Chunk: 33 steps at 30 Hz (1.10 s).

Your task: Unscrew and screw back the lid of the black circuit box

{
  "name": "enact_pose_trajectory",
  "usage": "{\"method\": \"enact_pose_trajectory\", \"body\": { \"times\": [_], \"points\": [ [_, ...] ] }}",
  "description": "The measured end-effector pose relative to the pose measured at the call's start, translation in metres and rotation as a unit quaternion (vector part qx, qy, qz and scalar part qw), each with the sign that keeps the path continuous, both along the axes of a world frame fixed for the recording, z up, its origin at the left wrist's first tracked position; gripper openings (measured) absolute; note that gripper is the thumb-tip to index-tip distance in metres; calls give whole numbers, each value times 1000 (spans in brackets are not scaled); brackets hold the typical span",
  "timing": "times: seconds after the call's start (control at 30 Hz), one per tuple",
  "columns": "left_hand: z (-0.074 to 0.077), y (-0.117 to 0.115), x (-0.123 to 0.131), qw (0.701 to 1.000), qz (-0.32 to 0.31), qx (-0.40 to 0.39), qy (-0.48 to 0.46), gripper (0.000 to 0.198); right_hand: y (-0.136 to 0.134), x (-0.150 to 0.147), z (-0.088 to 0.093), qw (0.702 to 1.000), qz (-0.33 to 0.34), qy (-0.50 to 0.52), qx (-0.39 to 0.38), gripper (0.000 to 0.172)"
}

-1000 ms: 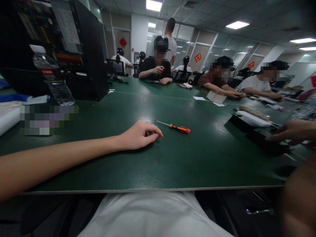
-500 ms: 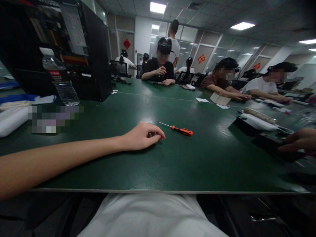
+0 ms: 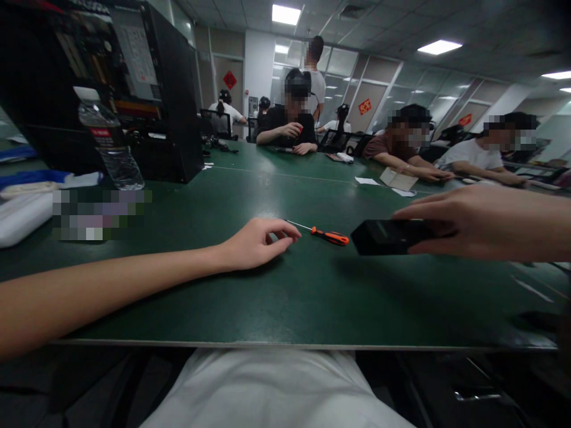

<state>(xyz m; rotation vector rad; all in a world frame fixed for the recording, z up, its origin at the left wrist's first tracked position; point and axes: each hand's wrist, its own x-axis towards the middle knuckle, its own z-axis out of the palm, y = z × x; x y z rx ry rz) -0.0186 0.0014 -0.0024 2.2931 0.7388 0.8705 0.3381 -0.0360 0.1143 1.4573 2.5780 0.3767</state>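
Note:
My left hand (image 3: 259, 244) rests on the green table (image 3: 276, 303), palm down, fingers loosely curled and apart, holding nothing. Just beyond its fingertips lies a screwdriver (image 3: 330, 236) with an orange and black handle; its shaft points left toward my fingers. From the right, my right hand (image 3: 459, 223) grips a black box-like object (image 3: 379, 237) between thumb and fingers. That object hangs above the table, right of the screwdriver handle, with a shadow beneath it.
An open computer case (image 3: 173, 89) and a water bottle (image 3: 111, 142) stand at the left, near a white item (image 3: 22, 220). An opened carton (image 3: 398, 179) and papers lie at the far right. Several people sit beyond.
My right hand has come in from the right edge toward the middle, carrying the black object off the table. My left hand has barely moved.

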Motion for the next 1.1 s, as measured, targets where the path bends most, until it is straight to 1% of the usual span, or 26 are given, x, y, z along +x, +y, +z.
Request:
{"method": "enact_pose_trajectory", "body": {
  "times": [0.07,0.13,0.2,0.3,0.4,0.5,0.57,0.7,0.77,0.8,0.87,0.97,1.03,1.1],
  "points": [
    [0,0,-1,1000,3,2,-18,27,-3,-47,-6,996,84,-26,-29,40],
    [-1,1,-2,999,-2,6,-35,33,0,-84,-13,986,143,-56,-64,40],
    [-2,2,-3,999,-8,8,-49,36,10,-108,-20,979,172,-85,-73,40],
    [-3,3,-4,999,-12,18,-42,36,28,-127,-29,975,187,-99,-68,40],
    [-4,4,-4,999,-8,50,-13,37,41,-131,-36,977,182,-79,-81,44],
    [-5,6,-3,997,8,71,8,39,44,-126,-38,980,171,-57,-88,52],
    [-5,6,-3,997,14,71,17,39,42,-120,-32,983,163,-44,-76,52],
    [-4,6,-2,998,24,56,19,37,39,-106,-9,990,138,-22,-32,43],
    [-3,6,-2,998,30,46,19,36,41,-99,-2,993,112,-28,-38,40],
    [-3,6,-2,998,32,42,20,35,44,-95,-1,993,96,-34,-55,41],
    [-2,6,-1,999,32,38,21,31,50,-90,-6,992,48,-57,-101,44],
    [-1,5,0,998,27,48,18,26,61,-86,-21,978,-12,-95,-186,51],
    [-2,6,0,998,18,62,19,24,67,-88,-31,966,-24,-104,-237,48],
    [-3,7,-1,997,11,80,21,24,71,-93,-36,961,-7,-91,-261,41]
  ]
}}
